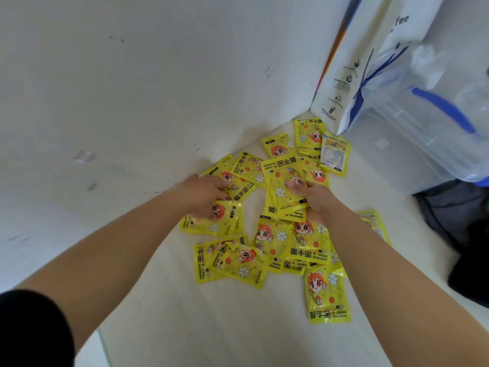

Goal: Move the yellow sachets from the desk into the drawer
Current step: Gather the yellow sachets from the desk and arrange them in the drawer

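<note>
Centre frame: glossy yellow hand-warmer sachets (309, 245) lie scattered and overlapping on the white desk (185, 313). The right hand (316, 198) pinches a small stack, thumb on top. The left hand (207, 193) rests on others, fingers bent; whether it grips cannot be told. One sachet at right is half hidden behind the forearm.

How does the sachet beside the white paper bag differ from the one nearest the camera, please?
The bag-side sachet lies back up; the nearest sachet lies face up. The former shows a pale fine-print label, the latter a cartoon figure. Both are yellow rectangles.
</note>
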